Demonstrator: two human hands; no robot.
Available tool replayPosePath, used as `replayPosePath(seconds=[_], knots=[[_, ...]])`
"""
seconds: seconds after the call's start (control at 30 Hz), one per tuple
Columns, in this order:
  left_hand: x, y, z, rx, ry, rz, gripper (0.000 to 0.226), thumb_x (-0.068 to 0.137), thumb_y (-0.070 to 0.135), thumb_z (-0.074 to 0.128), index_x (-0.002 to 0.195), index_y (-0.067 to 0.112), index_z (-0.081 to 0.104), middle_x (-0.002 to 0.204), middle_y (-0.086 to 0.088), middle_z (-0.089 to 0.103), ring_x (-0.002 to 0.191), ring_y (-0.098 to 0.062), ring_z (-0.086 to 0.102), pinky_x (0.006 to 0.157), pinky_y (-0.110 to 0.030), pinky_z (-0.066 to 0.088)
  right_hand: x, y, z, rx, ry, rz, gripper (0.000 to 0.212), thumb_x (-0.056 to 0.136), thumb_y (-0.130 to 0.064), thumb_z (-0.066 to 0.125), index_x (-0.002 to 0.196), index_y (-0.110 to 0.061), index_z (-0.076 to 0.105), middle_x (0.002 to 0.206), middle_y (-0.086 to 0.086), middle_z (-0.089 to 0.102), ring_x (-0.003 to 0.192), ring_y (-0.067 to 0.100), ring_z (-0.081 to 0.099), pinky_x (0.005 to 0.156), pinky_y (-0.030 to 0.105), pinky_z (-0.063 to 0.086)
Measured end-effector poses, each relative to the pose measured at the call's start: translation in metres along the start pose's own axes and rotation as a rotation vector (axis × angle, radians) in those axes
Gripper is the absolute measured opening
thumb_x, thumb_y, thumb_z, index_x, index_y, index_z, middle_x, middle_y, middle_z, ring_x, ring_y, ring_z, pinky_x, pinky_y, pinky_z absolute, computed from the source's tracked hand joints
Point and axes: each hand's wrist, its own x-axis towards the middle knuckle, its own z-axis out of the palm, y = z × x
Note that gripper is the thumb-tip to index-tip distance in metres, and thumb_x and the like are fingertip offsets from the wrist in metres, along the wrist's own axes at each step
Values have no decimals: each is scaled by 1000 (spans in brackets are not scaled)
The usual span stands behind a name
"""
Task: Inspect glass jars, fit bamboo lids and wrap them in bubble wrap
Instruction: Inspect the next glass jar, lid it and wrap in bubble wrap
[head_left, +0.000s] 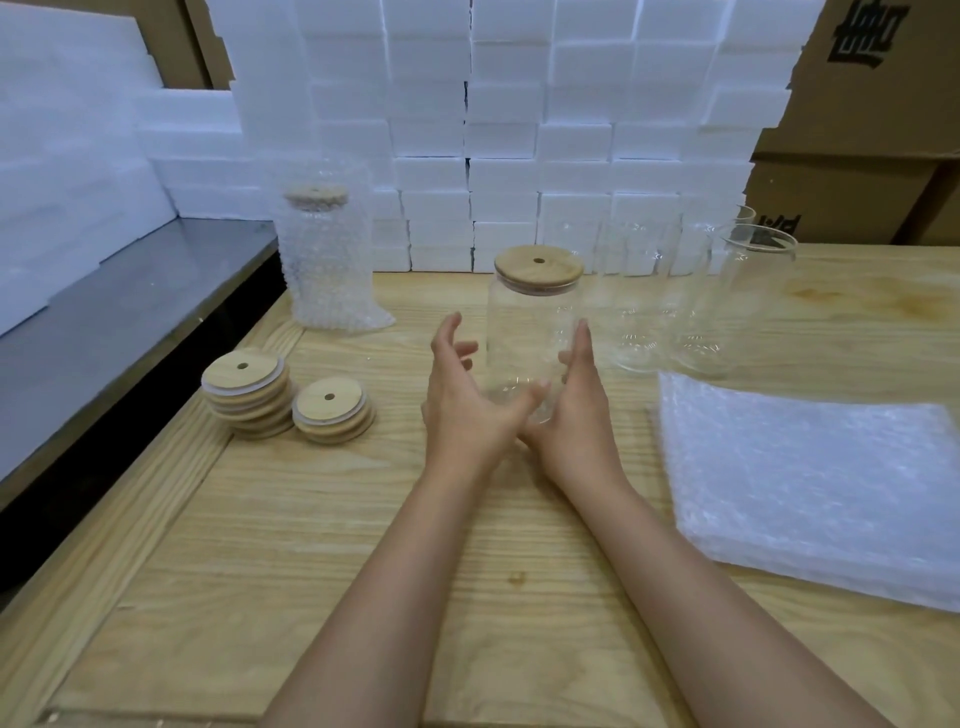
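Note:
A clear glass jar (524, 332) with a bamboo lid (538, 266) on it stands upright at the middle of the wooden table (363, 545). My left hand (467, 400) is at the jar's left, fingers spread and apart from the glass, thumb near its base. My right hand (579, 400) lies against the jar's lower right side with straight fingers, its thumb on the glass. Two stacks of spare bamboo lids (244, 389) (332, 410) sit to the left. A pile of bubble wrap sheets (810, 483) lies at the right.
A lidded jar wrapped in bubble wrap (327, 260) stands at the back left. Several empty open jars (727, 296) stand behind and right of my hands. White foam blocks (519, 130) wall the back, cardboard boxes (857, 156) at the right, a steel surface (130, 312) at the left.

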Motion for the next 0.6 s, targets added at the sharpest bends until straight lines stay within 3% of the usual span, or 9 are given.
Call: replayPosePath(seconds=[0.1,0.17,0.23,0.33,0.43,0.5,0.6], knots=[[4,-12,4,100,-42,-32,94,65,44,82,142,33,29,121,10,53,109,-11,53,100,-41,44,-6,-6,-5,-130,-66,3,106,84,-28,70,153,-16,-10,155,7,22,142,20,19,111,26,21],[7,-16,5,100,-34,-20,86,67,44,82,138,35,35,116,14,54,103,-6,55,95,-32,46,-10,-15,-16,-253,-141,15,93,88,-25,63,153,-13,-2,159,7,11,146,21,6,114,29,12],[10,-19,5,87,-33,-16,80,70,43,81,136,34,38,117,14,54,102,-5,54,91,-26,45,-7,-25,-40,-327,-94,-31,69,91,-19,57,151,-10,23,155,11,23,144,25,16,113,28,15],[12,-21,5,117,-3,-42,72,75,45,77,136,30,41,123,9,54,104,-9,55,93,-30,46,3,-29,-91,-506,222,-112,40,92,-13,56,131,-5,55,133,20,53,125,37,43,103,36,29],[14,-21,5,156,64,-102,69,75,53,74,131,23,47,117,7,56,107,-17,57,94,-37,47,6,-7,-137,-808,393,155,35,93,-20,55,120,0,61,123,29,51,116,46,41,94,49,35],[14,-21,5,162,78,-119,68,75,55,74,128,21,48,113,7,57,105,-17,59,92,-36,47,3,13,-157,-962,326,424,36,94,-24,55,116,4,60,124,30,46,119,45,38,95,50,34],[14,-16,5,143,68,-142,71,73,60,71,129,23,47,113,7,58,101,-14,59,91,-36,49,-1,27,-164,-960,161,702,36,98,-27,49,121,0,56,129,25,41,123,40,36,99,46,32]])
